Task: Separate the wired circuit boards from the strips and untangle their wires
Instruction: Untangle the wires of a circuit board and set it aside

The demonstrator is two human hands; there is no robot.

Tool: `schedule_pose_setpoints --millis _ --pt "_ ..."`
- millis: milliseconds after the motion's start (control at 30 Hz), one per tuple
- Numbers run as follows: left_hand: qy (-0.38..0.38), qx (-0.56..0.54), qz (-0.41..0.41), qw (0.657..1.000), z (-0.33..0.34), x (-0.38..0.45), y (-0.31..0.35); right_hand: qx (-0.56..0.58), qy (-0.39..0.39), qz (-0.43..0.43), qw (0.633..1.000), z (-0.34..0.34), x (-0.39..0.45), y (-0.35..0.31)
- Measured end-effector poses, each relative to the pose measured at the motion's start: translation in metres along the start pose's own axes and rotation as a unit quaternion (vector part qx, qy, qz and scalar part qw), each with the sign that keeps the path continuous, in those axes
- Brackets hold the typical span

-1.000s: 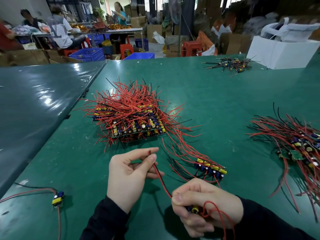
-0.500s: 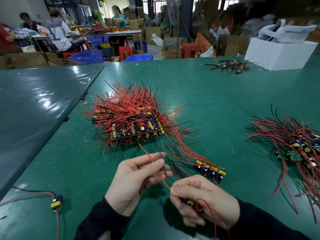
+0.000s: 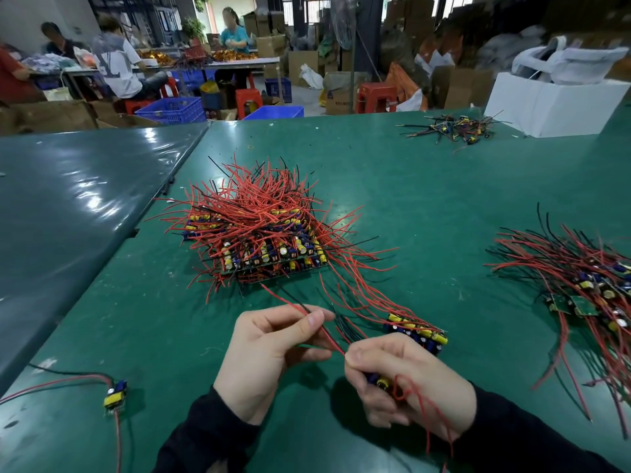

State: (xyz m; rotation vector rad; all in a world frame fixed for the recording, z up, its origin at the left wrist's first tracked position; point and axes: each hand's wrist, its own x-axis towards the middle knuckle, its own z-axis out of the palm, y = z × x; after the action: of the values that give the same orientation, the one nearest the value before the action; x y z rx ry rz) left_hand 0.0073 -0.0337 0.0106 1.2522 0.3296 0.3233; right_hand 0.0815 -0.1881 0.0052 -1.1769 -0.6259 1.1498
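My right hand (image 3: 406, 384) grips a small circuit board (image 3: 379, 381) with blue and yellow parts; red wire loops over its back. My left hand (image 3: 266, 353) pinches that board's red and black wires (image 3: 321, 327) between thumb and forefinger, stretched taut between both hands. Just behind my right hand lies a short strip of boards (image 3: 418, 331) with red wires trailing up the table. A large stack of board strips (image 3: 263, 240) bristling with red and black wires sits mid-table.
A pile of separated boards with wires (image 3: 587, 285) lies at the right. One loose board (image 3: 115, 396) rests at the near left. A small wire heap (image 3: 454, 128) and a white box (image 3: 553, 104) stand at the far right. People work at tables behind.
My left hand has slid along the wires, which now lie lower and point toward the big stack instead of upward. My right hand keeps hold of the board.
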Motion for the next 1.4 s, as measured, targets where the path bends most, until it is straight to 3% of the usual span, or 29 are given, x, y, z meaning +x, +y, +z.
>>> schedule_pose_setpoints --millis 67,167,233,333,500,667,800,1100,1233,1333,1400 --pt "0.048 0.083 0.058 0.994 0.002 -0.002 -0.005 -0.107 0.05 -0.033 0.992 0.003 0.0 0.003" --pt "0.095 0.252 0.16 0.95 0.008 -0.003 -0.014 -0.204 0.099 -0.065 0.972 0.005 0.0 0.007" --pt "0.095 0.227 0.14 0.959 0.008 -0.002 -0.013 -0.175 0.1 -0.057 0.978 0.005 0.0 0.006" --pt "0.082 0.101 0.077 0.989 0.004 0.0 -0.006 -0.13 0.073 -0.034 0.988 0.004 0.0 0.004" --pt "0.09 0.219 0.12 0.964 0.004 -0.002 -0.011 -0.111 0.056 -0.002 0.992 0.006 0.001 0.005" --pt "0.113 0.166 0.103 0.974 -0.001 0.002 -0.005 -0.065 0.036 0.013 0.997 0.004 0.0 0.0" --pt "0.128 0.21 0.121 0.962 0.002 -0.001 -0.006 -0.098 0.013 0.0 0.995 0.006 -0.001 0.002" --pt "0.12 0.02 0.044 0.992 -0.001 -0.001 0.005 -0.177 -0.017 -0.041 0.983 0.006 -0.005 0.001" --pt "0.092 -0.122 -0.079 0.985 -0.003 0.001 0.01 -0.231 0.015 -0.057 0.971 0.004 -0.004 0.007" --pt "0.05 -0.263 -0.171 0.948 -0.007 0.002 0.014 -0.337 0.061 -0.105 0.934 0.0 -0.002 0.009" --pt "0.046 -0.276 -0.193 0.941 -0.011 0.003 0.014 -0.43 0.088 -0.15 0.886 -0.002 -0.002 0.01"
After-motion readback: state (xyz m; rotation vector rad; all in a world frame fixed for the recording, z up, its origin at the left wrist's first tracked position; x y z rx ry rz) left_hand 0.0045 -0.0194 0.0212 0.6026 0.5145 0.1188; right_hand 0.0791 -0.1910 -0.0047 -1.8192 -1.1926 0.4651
